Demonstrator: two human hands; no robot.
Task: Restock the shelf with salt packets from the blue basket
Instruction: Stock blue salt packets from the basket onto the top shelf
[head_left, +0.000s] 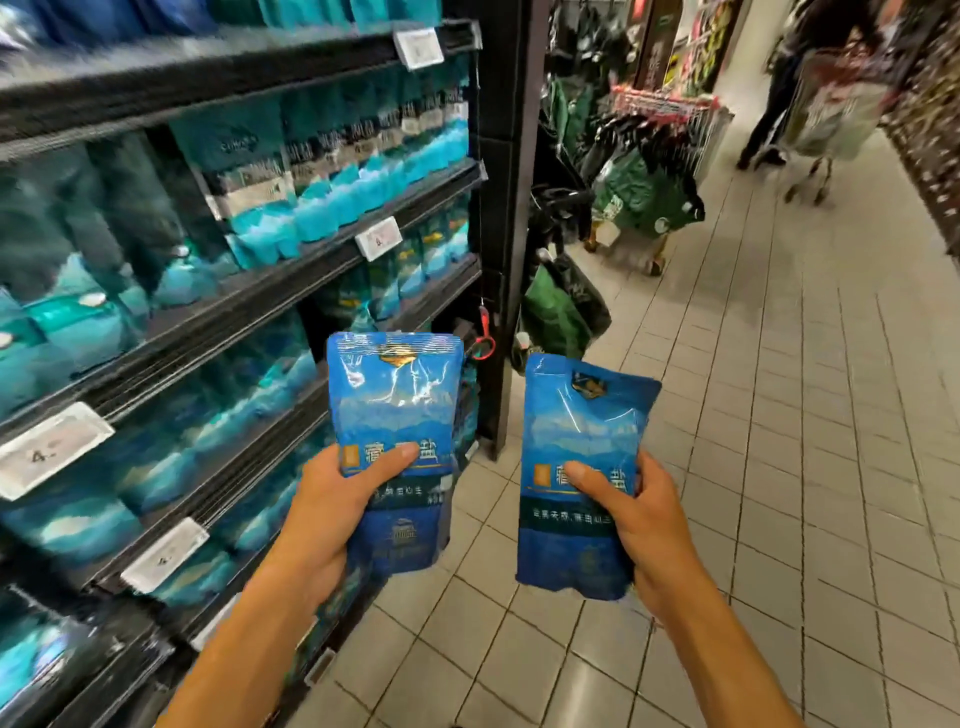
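Observation:
My left hand grips a blue salt packet upright, thumb across its front, close to the shelf's right end. My right hand grips a second blue salt packet, also upright, out over the aisle floor. The black shelf unit fills the left side, its tiers packed with teal and blue packets and white price tags along the rails. The blue basket is not in view.
A black upright post ends the shelf unit. Beyond it stand racks of green bags. A person with a shopping cart is far down the tiled aisle on the right.

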